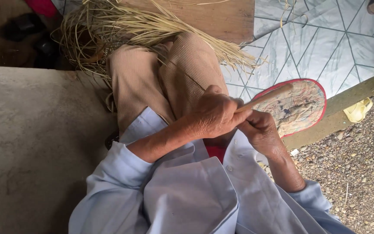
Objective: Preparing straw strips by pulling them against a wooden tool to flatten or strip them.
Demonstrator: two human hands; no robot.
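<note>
Over the lap, beside a round padded fan (297,106) on the floor, held a thin pale strip (265,97) pinched between left hand (215,115) and right hand (260,132), both closed on it — likely light, stiff, splintery, best gripped near its lower end.

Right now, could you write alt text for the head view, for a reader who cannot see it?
A seated person's left hand and right hand meet over the lap, both gripping a thin wooden stick. Dried straw lies across the knees, and a red-edged round fan lies on the patterned floor.
</note>
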